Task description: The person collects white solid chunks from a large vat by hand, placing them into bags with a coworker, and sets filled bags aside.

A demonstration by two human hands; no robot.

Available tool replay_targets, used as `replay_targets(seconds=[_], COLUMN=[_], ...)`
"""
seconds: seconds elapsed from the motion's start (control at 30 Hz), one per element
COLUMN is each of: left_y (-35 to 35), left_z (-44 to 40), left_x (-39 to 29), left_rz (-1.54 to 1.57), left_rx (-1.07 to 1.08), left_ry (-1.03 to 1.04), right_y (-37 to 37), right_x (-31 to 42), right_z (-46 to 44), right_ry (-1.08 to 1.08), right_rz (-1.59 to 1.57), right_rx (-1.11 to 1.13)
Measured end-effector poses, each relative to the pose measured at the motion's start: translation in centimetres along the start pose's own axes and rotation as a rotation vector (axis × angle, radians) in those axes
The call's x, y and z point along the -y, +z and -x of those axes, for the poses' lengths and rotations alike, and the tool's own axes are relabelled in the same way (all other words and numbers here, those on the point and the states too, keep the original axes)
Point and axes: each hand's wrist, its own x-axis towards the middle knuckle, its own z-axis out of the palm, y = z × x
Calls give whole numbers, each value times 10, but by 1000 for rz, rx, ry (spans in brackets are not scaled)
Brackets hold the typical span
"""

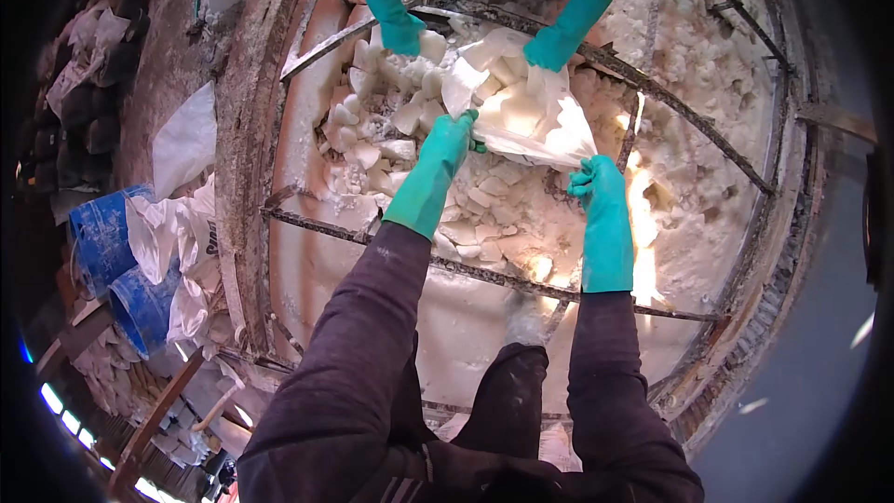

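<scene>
A white plastic bag [545,138] is stretched between my gloved hands, its mouth spread wide, with pale chunks inside. My left hand [445,151], in a green rubber glove, grips the bag's near left edge. At the near right corner my right hand [596,182] pinches the rim with closed fingers. Opposite me, a co-worker's green-gloved hand [556,45] holds the far edge of the bag. The co-worker's other gloved hand [402,34] is at the broken white chunks [396,116] left of the bag. More flat pieces lie beneath the bag.
Crusted metal bars [335,228] cross the pit in front of me and behind the bag. Blue barrels [104,233] and white sacks [172,233] stand at the left. Crumbly white material [708,102] fills the right side, bounded by a crusted edge [782,251].
</scene>
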Motion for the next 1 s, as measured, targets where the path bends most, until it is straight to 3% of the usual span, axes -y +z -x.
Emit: replay_targets(seconds=[0.07, 0.1, 0.17, 0.2, 0.23, 0.27, 0.3, 0.37, 0.43, 0.5, 0.67, 0.83, 0.93, 1.0], left_y=[9, 21, 19, 20, 23, 28, 20, 21, 10, 10, -17, -47, -66, -93], left_z=[11, 22, 9, 15, 24, 28, 9, 0, -9, -11, -12, 38, 70, 92], left_x=[-8, -13, -1, -1, 1, -2, 23, 31, 36, 20, 38, 43, 47, 51], left_rz=[2, 19, -38, 77, 197, 323, 264, 354, 467, 440, 431, 244, 367, 296], left_rx=[29, 21, 11, 13, 14, 16, -1, -50, -49, -86, -76, 73, 172, 154], left_ry=[-59, -44, -24, -33, -46, -47, -155, -195, -191, -205, -201, -232, -103, -22], right_y=[-9, -32, -16, -16, -28, -36, -40, -34, -36, -27, -20, -15, -5, -1], right_x=[4, 9, 28, 30, 26, 15, 5, 6, -11, -17, -39, -35, -30, -34], right_z=[12, 1, 34, 51, 42, 31, 19, 15, -4, 4, -10, -2, 3, 10], right_ry=[6, 0, -107, -149, -104, -88, -81, -35, -27, -29, -7, 63, -1, -97], right_rz=[-5, -84, -41, -25, -39, 8, 57, 197, 239, 361, 221, 195, 71, 236], right_rx=[-40, 86, -19, -88, 35, 10, -10, -111, -67, -64, -128, -37, -69, -105])
